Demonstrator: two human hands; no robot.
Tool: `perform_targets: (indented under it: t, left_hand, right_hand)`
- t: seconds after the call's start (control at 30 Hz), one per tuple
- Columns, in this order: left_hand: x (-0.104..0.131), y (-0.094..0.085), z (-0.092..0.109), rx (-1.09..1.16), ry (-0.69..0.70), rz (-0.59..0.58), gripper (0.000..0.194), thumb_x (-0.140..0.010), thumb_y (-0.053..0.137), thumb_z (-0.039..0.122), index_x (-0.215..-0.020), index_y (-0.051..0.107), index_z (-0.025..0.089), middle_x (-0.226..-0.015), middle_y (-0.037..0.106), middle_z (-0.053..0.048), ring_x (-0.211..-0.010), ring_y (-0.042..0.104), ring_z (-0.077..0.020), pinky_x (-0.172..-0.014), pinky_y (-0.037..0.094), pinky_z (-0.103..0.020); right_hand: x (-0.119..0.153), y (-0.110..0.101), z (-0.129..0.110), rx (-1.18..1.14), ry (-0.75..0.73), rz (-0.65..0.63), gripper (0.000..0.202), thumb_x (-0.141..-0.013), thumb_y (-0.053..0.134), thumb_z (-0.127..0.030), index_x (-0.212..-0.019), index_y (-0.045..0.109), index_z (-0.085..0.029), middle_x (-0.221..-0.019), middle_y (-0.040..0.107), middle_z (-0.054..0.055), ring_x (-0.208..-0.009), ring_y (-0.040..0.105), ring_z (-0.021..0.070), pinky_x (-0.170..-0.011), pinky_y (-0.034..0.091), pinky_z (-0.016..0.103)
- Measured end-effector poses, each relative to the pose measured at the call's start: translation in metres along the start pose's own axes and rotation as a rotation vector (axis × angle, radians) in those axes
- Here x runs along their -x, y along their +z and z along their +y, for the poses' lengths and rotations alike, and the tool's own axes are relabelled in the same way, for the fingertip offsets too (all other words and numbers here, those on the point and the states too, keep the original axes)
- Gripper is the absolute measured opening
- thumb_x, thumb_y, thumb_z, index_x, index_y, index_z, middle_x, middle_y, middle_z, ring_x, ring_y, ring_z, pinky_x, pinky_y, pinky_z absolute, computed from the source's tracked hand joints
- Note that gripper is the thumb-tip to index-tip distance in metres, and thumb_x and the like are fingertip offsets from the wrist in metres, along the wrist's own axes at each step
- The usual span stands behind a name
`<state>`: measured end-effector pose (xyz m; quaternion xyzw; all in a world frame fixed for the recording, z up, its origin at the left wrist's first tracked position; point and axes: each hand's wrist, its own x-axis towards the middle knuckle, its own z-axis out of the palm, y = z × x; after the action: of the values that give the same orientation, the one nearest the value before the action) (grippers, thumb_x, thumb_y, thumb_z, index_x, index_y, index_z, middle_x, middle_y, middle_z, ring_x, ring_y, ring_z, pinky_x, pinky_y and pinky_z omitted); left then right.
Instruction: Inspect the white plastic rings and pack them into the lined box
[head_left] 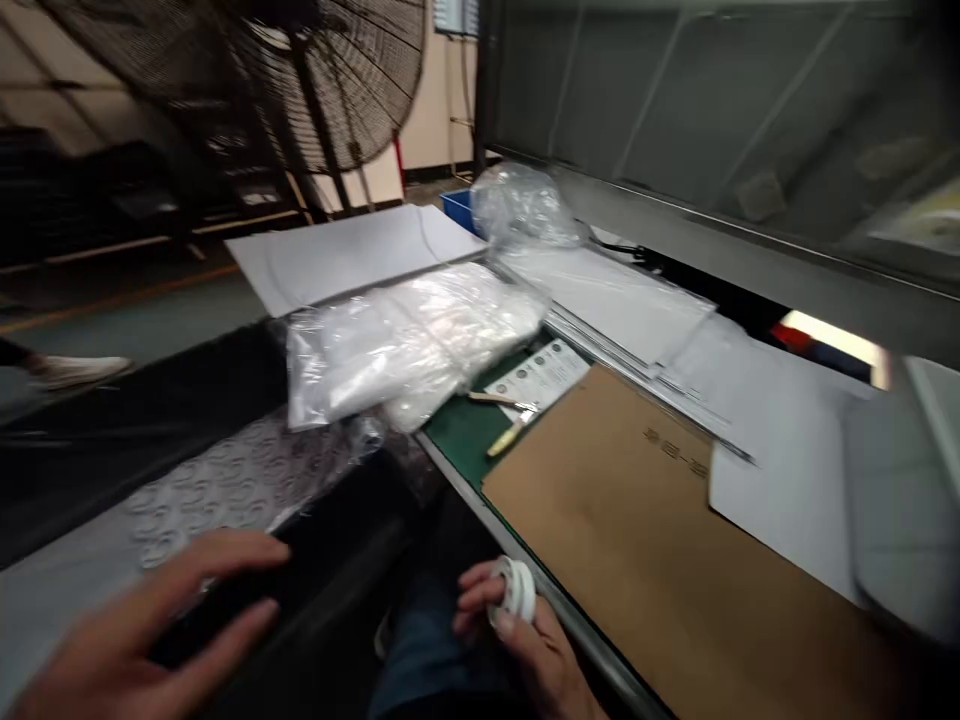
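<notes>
Beside the workbench (461, 437), right hand (546, 650) with fingers around a white spool (519, 590).
Left hand (139, 640) is spread wide; brown cardboard (615, 510) bears dark, blurred characters (676, 452).

Cardboard sheet (600, 500) brown w/ dark printed chars; ring (517, 590) white; tabletop (459, 440) dk green; bin (457, 208) blue; card (541, 376) white w/ row of dk circles.
</notes>
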<state>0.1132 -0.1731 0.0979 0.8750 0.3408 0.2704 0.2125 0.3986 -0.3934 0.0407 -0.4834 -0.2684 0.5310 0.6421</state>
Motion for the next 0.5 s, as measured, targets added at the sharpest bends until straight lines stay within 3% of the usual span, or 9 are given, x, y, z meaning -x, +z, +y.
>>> perform_targets:
  t: [0.13,0.23,0.33,0.5]
  left_hand:
    - [-0.018,0.091,0.094,0.247,0.239,-0.281,0.058,-0.085,0.078,0.037,-0.140,0.059,0.031,-0.131,0.072,-0.008,-0.112,0.074,-0.0283,-0.095,0.065,-0.032]
    - [-0.030,0.133,0.124,0.424,0.242,-0.433,0.061,-0.089,0.075,0.032,-0.146,0.054,0.029,-0.136,0.068,-0.011,-0.120,0.070,-0.0269,-0.101,0.062,-0.032]
    - [-0.037,0.147,0.127,0.579,0.233,-0.511,0.057,-0.089,0.076,0.033,-0.142,0.057,0.030,-0.131,0.070,-0.011,-0.115,0.072,-0.0260,-0.098,0.062,-0.030]
    - [-0.042,0.138,0.129,0.593,0.132,-0.592,0.054,-0.084,0.080,0.029,-0.135,0.062,0.035,-0.127,0.072,-0.005,-0.110,0.073,-0.0244,-0.096,0.061,-0.027]
  right_hand:
    - [-0.002,-0.008,-0.017,0.082,-0.010,-0.051,0.038,-0.089,0.075,-0.056,-0.105,0.083,-0.022,-0.130,0.068,0.013,-0.109,0.067,0.0289,-0.095,0.052,0.041]
    - [0.004,-0.010,-0.028,0.081,-0.052,-0.045,0.040,-0.085,0.078,-0.058,-0.103,0.084,-0.023,-0.116,0.075,0.010,-0.107,0.068,0.0288,-0.096,0.051,0.039]
    - [0.007,-0.014,-0.032,0.072,-0.057,-0.025,0.038,-0.082,0.082,-0.058,-0.099,0.086,-0.024,-0.107,0.078,0.007,-0.105,0.069,0.0288,-0.097,0.051,0.039]
    - [0.001,-0.019,-0.024,0.005,-0.048,-0.013,0.031,-0.072,0.092,-0.048,-0.092,0.087,-0.025,-0.105,0.079,0.006,-0.103,0.071,0.0287,-0.095,0.053,0.038]
